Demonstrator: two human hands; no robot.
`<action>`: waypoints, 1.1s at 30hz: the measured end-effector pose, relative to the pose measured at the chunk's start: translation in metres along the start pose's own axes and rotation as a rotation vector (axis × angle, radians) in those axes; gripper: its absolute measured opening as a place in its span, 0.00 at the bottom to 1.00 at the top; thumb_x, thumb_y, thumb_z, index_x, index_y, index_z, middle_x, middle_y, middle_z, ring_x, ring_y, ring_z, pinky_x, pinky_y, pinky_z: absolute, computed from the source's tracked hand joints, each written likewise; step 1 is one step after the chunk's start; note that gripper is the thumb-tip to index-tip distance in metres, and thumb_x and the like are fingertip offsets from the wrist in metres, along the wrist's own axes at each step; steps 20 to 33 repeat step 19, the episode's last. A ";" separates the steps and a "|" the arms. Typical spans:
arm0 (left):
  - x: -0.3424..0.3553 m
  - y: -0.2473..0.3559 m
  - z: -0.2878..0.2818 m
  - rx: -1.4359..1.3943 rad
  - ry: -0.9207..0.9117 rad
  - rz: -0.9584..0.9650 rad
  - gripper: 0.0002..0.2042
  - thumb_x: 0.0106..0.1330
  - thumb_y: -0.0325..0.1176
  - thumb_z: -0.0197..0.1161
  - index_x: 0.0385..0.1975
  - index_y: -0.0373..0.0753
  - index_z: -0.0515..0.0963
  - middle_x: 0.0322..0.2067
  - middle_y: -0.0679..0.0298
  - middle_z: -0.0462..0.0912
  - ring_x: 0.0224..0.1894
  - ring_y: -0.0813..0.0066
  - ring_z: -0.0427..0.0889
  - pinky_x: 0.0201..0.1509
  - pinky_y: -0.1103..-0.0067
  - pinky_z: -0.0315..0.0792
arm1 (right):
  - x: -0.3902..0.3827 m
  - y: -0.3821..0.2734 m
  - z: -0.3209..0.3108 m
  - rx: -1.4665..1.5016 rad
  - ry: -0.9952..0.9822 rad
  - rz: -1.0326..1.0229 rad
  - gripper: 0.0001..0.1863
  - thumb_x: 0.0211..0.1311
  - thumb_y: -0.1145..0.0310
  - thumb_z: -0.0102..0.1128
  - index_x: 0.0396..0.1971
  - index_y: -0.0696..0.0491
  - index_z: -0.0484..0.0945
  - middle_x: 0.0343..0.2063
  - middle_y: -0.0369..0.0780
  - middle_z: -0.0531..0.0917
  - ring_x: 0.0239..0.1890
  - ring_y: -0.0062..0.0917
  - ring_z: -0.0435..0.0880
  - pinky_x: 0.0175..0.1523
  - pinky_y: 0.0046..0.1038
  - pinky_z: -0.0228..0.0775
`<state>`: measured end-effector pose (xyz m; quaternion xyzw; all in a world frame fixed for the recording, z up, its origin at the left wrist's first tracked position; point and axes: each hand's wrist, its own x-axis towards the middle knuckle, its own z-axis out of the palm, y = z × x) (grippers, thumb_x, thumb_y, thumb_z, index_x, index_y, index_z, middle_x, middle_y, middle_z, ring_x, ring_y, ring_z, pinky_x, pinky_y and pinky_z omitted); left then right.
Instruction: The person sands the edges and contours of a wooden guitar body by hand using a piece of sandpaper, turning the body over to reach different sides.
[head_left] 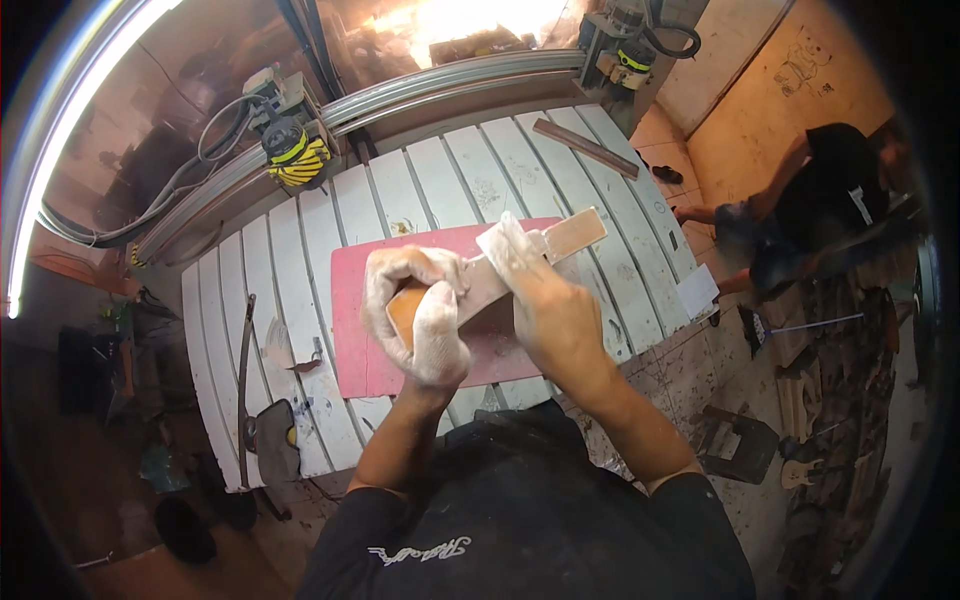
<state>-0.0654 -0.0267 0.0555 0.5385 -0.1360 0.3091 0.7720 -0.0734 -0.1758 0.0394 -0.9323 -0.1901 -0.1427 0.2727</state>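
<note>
My left hand, coated in white dust, is closed around the near end of a wooden piece, whose orange-brown end shows between the fingers. My right hand has white, dusty fingertips pressed together on the upper side of the piece. A small pale sheet or pad appears to be under those fingers; its kind cannot be made out. Past the right hand, a flat tan wooden end sticks out to the far right. Both hands are above a pink board lying on the slatted table.
The white slatted table carries a dark wooden bar and a long thin curved strip. Behind stands a metal rail with a yellow-and-black striped machine head. To the right, another person crouches or sits low.
</note>
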 end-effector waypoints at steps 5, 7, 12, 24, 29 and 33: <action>0.012 -0.003 -0.011 -0.074 0.081 -0.063 0.08 0.57 0.26 0.49 0.36 0.34 0.67 0.23 0.58 0.71 0.28 0.70 0.72 0.42 0.69 0.75 | -0.020 -0.015 0.004 0.020 -0.069 0.016 0.30 0.63 0.80 0.50 0.67 0.52 0.74 0.69 0.46 0.72 0.36 0.45 0.89 0.40 0.40 0.84; 0.012 -0.002 -0.003 -0.019 0.015 -0.015 0.08 0.57 0.26 0.49 0.36 0.34 0.67 0.23 0.59 0.71 0.28 0.71 0.71 0.42 0.69 0.75 | 0.007 -0.002 0.005 0.013 0.028 -0.046 0.32 0.62 0.81 0.49 0.69 0.52 0.71 0.70 0.46 0.72 0.35 0.45 0.89 0.38 0.40 0.84; 0.025 -0.008 -0.011 -0.133 0.096 -0.107 0.07 0.58 0.27 0.49 0.35 0.34 0.68 0.22 0.59 0.71 0.27 0.71 0.71 0.42 0.68 0.74 | -0.018 -0.020 0.002 0.002 -0.057 -0.012 0.30 0.64 0.79 0.49 0.68 0.54 0.72 0.69 0.46 0.72 0.36 0.47 0.89 0.39 0.41 0.85; 0.034 -0.008 -0.020 -0.100 0.101 -0.101 0.07 0.59 0.28 0.49 0.36 0.35 0.68 0.23 0.57 0.71 0.27 0.70 0.71 0.43 0.67 0.74 | -0.012 -0.019 0.010 0.074 -0.098 -0.012 0.35 0.65 0.79 0.49 0.73 0.44 0.68 0.69 0.49 0.73 0.41 0.50 0.90 0.42 0.41 0.86; 0.034 -0.008 -0.020 -0.100 0.101 -0.101 0.07 0.59 0.28 0.49 0.36 0.35 0.68 0.23 0.57 0.71 0.27 0.70 0.71 0.43 0.67 0.74 | -0.012 -0.019 0.010 0.074 -0.098 -0.012 0.35 0.65 0.79 0.49 0.73 0.44 0.68 0.69 0.49 0.73 0.41 0.50 0.90 0.42 0.41 0.86; 0.034 -0.008 -0.020 -0.100 0.101 -0.101 0.07 0.59 0.28 0.49 0.36 0.35 0.68 0.23 0.57 0.71 0.27 0.70 0.71 0.43 0.67 0.74 | -0.012 -0.019 0.010 0.074 -0.098 -0.012 0.35 0.65 0.79 0.49 0.73 0.44 0.68 0.69 0.49 0.73 0.41 0.50 0.90 0.42 0.41 0.86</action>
